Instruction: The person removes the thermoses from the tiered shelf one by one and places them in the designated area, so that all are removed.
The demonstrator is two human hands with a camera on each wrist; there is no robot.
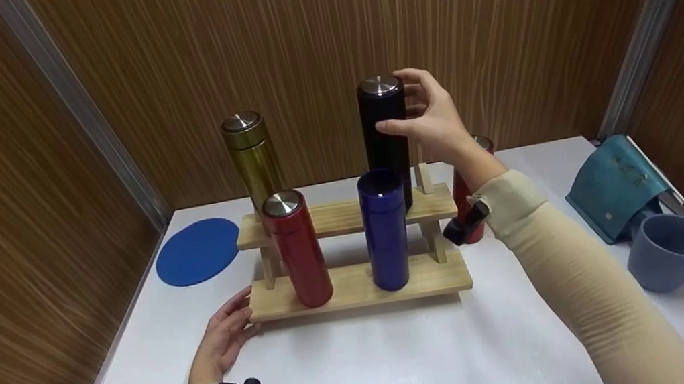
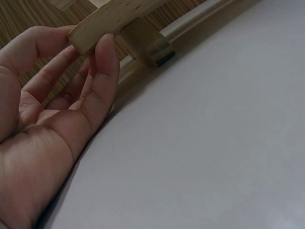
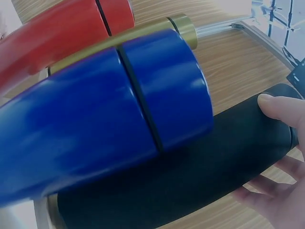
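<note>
My right hand (image 1: 436,120) grips the tall black metal flask (image 1: 386,138), fingers curled near its top | flask upright on upper wooden rack (image 1: 346,217) shelf, silver cap up | my left hand (image 1: 223,337) pinches the rack's lower board end.

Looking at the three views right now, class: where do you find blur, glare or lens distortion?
Head view: sharp, evenly lit, soft shadow under the wooden rack. Left wrist view: the left hand fills the frame, the rack's edge slightly soft, the table a plain grey. Right wrist view: the blue flask looms blurred with white glare streaks; the black flask is bowed by the lens.
</note>
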